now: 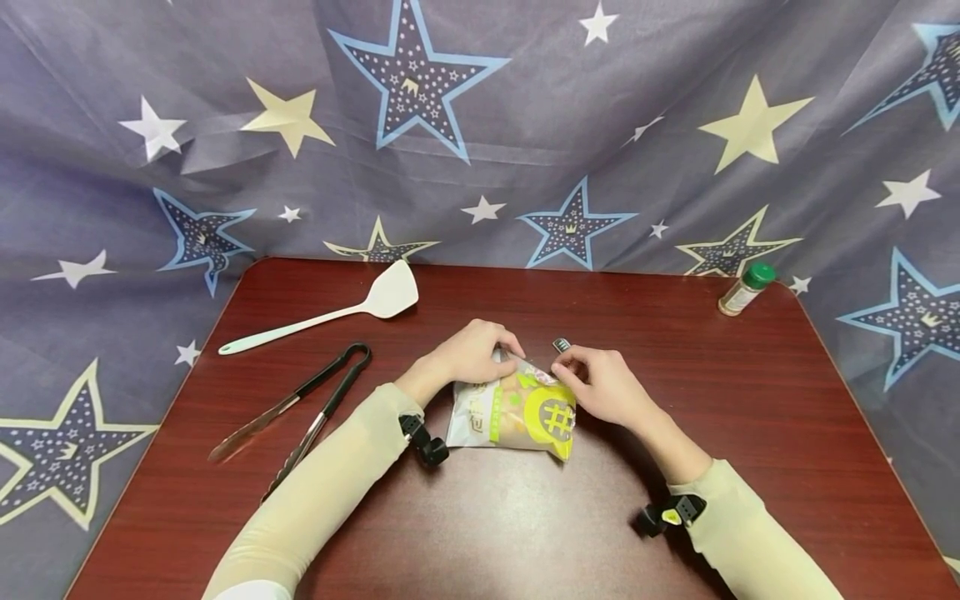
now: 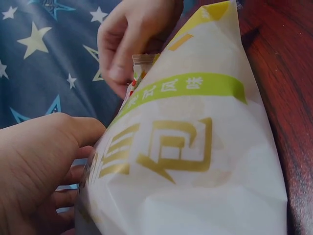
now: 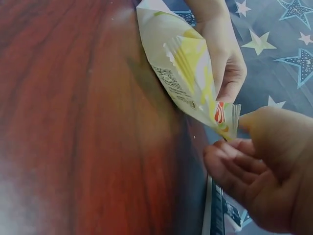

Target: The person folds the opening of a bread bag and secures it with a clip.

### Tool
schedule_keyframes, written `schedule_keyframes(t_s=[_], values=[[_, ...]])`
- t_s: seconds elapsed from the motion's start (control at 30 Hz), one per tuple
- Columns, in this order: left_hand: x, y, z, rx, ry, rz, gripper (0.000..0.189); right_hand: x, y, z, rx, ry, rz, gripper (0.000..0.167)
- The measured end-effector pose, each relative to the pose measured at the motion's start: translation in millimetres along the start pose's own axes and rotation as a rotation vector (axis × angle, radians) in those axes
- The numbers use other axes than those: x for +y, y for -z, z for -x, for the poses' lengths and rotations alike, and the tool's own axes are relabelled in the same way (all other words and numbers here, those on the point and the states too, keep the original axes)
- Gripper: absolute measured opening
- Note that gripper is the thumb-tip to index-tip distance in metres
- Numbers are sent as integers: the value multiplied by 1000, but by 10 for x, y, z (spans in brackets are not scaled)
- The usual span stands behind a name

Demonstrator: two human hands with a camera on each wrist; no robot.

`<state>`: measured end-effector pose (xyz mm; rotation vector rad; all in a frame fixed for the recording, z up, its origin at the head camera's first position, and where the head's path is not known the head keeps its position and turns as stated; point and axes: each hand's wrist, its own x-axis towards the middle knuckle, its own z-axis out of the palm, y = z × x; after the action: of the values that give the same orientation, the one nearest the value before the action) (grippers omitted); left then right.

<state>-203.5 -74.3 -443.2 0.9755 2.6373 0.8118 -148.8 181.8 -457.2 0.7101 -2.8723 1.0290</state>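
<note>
A plump bread bag [image 1: 517,412], white and yellow-green with gold lettering, lies in the middle of the table between both hands. My left hand [image 1: 476,354] grips its upper left edge; in the left wrist view its fingers [image 2: 66,196] curl behind the bag. A small sachet [image 3: 222,117] with a red mark and a crimped end sits against the bag's far side. My right hand [image 1: 603,383] pinches that crimped end between thumb and fingers, at the bag's upper right. A small black-and-white item [image 1: 561,343] lies just behind the right hand, partly hidden by it.
A white spatula [image 1: 390,292] lies at the back left. Black-handled tongs [image 1: 330,400] lie open nearer, partly under the left forearm in the head view. A green-capped seasoning jar [image 1: 745,289] stands at the back right. A starry cloth [image 1: 480,175] hangs behind the table.
</note>
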Motion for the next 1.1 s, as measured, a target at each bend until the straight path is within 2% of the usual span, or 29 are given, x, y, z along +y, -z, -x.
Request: schedule_keyframes(t_s=[0.17, 0.27, 0.5, 0.73, 0.93, 1.1], values=[[-11, -8, 1, 27, 3, 4, 16, -33, -2, -31, -104, -19, 1, 12], [-10, -19, -1, 38, 15, 11, 16, -52, 2, -36, -130, -9, -9, 14], [31, -47, -22, 56, 35, 34, 14, -74, 11, -40, -119, -35, -39, 12], [46, -37, -23, 20, 86, 60, 10, -81, 17, -34, -104, -74, -69, 9], [73, -15, -17, 15, 114, 69, 8, -65, 19, -22, -77, -97, -44, 13], [86, -12, -5, 21, 130, 76, 11, -65, 25, -22, -98, -126, -33, 13]])
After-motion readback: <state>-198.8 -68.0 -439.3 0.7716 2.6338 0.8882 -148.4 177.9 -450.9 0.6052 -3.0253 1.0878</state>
